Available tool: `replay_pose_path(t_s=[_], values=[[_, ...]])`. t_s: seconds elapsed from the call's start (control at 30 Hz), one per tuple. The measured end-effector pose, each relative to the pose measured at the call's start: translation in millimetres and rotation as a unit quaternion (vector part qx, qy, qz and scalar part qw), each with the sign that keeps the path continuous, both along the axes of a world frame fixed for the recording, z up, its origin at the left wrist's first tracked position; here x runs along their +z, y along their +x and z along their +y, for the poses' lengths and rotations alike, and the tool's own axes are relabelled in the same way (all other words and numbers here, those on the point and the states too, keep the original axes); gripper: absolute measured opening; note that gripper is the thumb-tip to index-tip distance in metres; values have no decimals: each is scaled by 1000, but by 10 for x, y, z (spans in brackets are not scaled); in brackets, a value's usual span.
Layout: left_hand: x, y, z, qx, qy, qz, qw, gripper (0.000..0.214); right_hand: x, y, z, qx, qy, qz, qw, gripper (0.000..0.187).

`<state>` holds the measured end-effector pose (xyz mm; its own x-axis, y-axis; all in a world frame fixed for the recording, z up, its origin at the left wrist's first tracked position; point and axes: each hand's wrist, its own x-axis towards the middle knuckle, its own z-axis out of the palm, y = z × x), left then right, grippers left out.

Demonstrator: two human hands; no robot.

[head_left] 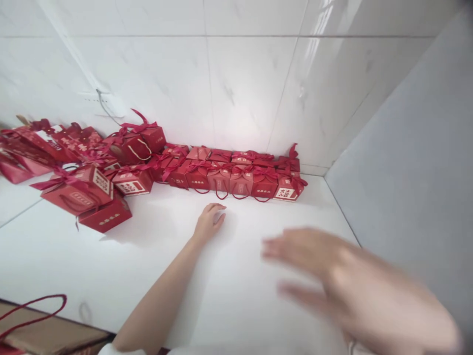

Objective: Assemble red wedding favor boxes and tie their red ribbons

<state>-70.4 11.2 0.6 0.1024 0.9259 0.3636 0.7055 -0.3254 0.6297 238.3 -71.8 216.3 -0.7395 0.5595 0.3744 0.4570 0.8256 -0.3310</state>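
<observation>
My left hand (210, 223) rests on the white tabletop (236, 276), its fingers a little curved and the thumb apart, with nothing in it. Just beyond it stands a double row of small red gift boxes (219, 181) with ribbon bows and cord handles, set against the wall. My right hand (314, 261) hovers over the table at the right, blurred by motion; thumb and fingers are spread apart and hold nothing. At the row's right end a red box (286, 191) shows a white panel with a red character.
At the left, more red boxes (79, 192) lie in a loose pile, with red bags (48, 145) behind. A cardboard box (55, 328) with a red cord handle (35, 300) above it fills the lower left corner. A grey panel (406, 162) bounds the right side.
</observation>
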Motion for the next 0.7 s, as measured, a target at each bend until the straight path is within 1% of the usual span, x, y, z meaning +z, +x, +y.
replay_pose_path(t_s=[0.03,0.07,0.1,0.13,0.17,0.23,0.27,0.33,0.37,0.43,0.53,0.6,0.63,0.7], values=[[-5,-11,8,-4,-1,3,1000,24,-82,-2,252,-41,-24,4,999,25],[-9,-19,16,-7,-4,2,1000,23,-190,7,538,-101,-47,19,994,27],[-11,-23,25,-10,-6,0,1000,23,-319,29,843,-172,-66,41,982,29],[-11,-24,34,-12,-8,-3,1000,23,-461,64,1148,-262,-69,73,960,31],[-11,-23,42,-14,-11,-6,1000,23,-606,107,1436,-319,-77,94,940,33],[-9,-18,55,-16,-16,-13,1000,22,-871,205,1904,-383,-99,80,915,40],[-8,-17,61,-16,-20,-17,1000,22,-980,250,2069,-393,-111,45,912,42],[-7,-16,70,-15,-29,-25,999,21,-1141,313,2263,-406,-128,12,905,45],[-8,-17,74,-15,-34,-28,999,21,-1195,329,2301,-405,-134,-4,904,44],[-14,-21,82,-15,-39,-30,999,21,-1260,341,2292,-402,-139,-31,905,42],[-32,-30,95,-16,-37,-27,999,21,-1247,346,2131,-406,-139,-73,900,43],[-46,-37,104,-15,-32,-26,999,21,-1147,362,1946,-417,-151,-102,890,42],[-53,-40,108,-15,-30,-26,999,21,-1064,370,1829,-420,-165,-115,885,40],[-65,-44,117,-16,-28,-27,999,21,-837,376,1541,-420,-193,-132,877,38]])
